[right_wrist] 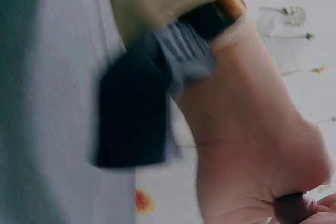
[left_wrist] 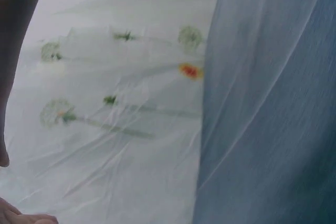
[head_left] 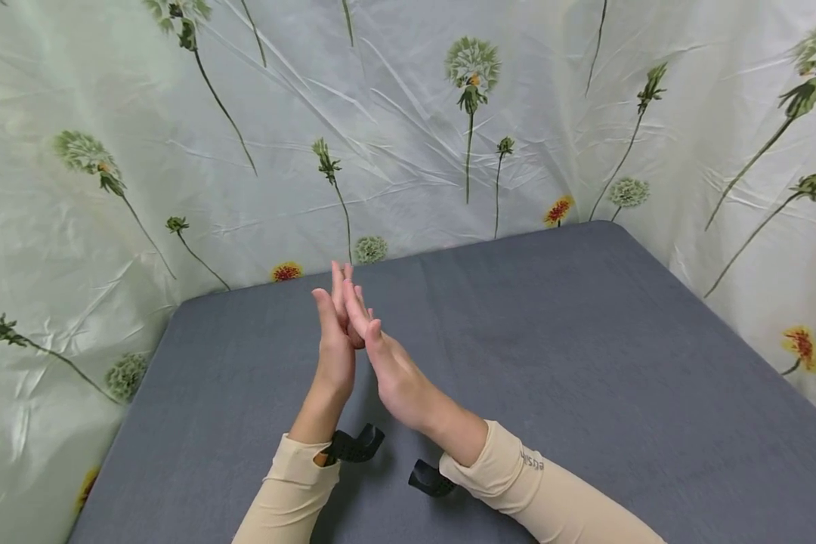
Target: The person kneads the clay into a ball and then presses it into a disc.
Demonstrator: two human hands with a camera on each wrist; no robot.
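Above the grey-covered table, my left hand [head_left: 335,355] and right hand [head_left: 401,378] meet at the fingers, which are straight and point up and away. The hands come together at the fingers, while the heels of the palms stand apart. Neither holds an object. In the right wrist view, the left hand [right_wrist: 247,182] shows from the wrist to the palm, with a dark fingertip near its lower edge. Only parts of a hand appear at the left edge of the left wrist view, including fingertips [left_wrist: 31,219] at the bottom corner.
The grey table surface [head_left: 551,340] spreads beneath both arms. Behind and beside it hangs a pale curtain [head_left: 408,98] printed with dandelions. A black wrist camera [head_left: 360,443] is strapped at the left cuff, and another black camera [head_left: 430,479] at the right cuff.
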